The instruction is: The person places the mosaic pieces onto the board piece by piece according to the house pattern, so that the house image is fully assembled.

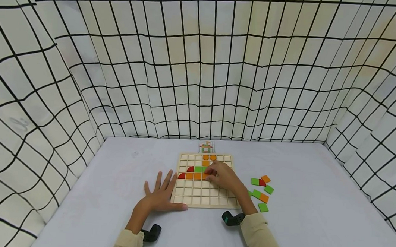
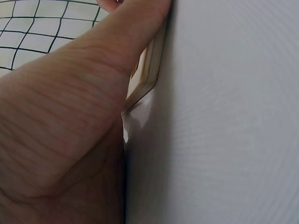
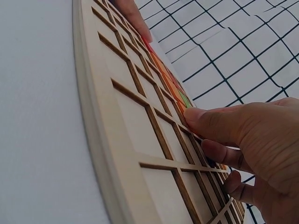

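A wooden grid board [image 1: 201, 193] lies on the white table with several colored tiles set in its upper cells. My right hand [image 1: 223, 175] is over the board, thumb and fingertips bent together at an orange square tile [image 1: 204, 176], which the thumb touches in the right wrist view. Left of that tile run more orange squares and a red quarter-round tile [image 1: 181, 176]. Green squares [image 1: 198, 169] and another red quarter-round form the row above. My left hand [image 1: 160, 200] lies spread at the board's left side, its thumb along the front left corner.
Loose green, orange and red tiles lie right of the board, among them a green square [image 1: 263, 207]. A small printed pattern card [image 1: 207, 147] lies behind the board. White walls with a black grid net [image 1: 220, 83] enclose the table's back and sides.
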Demonstrator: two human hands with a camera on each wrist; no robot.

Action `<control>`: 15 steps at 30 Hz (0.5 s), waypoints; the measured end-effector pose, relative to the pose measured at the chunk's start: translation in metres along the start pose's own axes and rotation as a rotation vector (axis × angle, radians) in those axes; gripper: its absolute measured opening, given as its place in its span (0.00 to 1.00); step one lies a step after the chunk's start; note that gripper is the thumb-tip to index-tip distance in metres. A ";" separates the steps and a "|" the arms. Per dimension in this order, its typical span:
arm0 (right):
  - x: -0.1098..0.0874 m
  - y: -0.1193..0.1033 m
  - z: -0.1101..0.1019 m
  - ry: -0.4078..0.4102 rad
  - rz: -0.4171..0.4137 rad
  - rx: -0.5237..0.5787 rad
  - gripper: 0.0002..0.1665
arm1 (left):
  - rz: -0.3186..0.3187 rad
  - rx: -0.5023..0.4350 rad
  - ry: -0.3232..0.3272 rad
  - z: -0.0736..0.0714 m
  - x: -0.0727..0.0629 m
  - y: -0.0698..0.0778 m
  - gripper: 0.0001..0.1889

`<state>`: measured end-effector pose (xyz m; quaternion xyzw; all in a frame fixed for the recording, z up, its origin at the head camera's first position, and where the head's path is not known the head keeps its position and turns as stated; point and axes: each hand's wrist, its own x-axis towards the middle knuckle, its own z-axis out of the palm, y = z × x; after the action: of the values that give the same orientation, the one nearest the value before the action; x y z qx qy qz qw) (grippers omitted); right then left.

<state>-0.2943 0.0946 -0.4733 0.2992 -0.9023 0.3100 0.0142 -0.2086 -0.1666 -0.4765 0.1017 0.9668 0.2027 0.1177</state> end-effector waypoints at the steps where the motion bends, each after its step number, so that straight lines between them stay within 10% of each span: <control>1: 0.000 0.000 0.000 0.001 0.002 0.002 0.08 | 0.000 0.001 -0.003 -0.001 0.000 0.001 0.67; 15: -0.001 -0.002 -0.003 -0.022 0.002 -0.003 0.07 | -0.002 0.001 -0.005 0.001 0.002 -0.001 0.67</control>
<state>-0.2930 0.0952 -0.4701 0.3018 -0.9032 0.3053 0.0046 -0.2102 -0.1664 -0.4777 0.1013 0.9667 0.2018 0.1204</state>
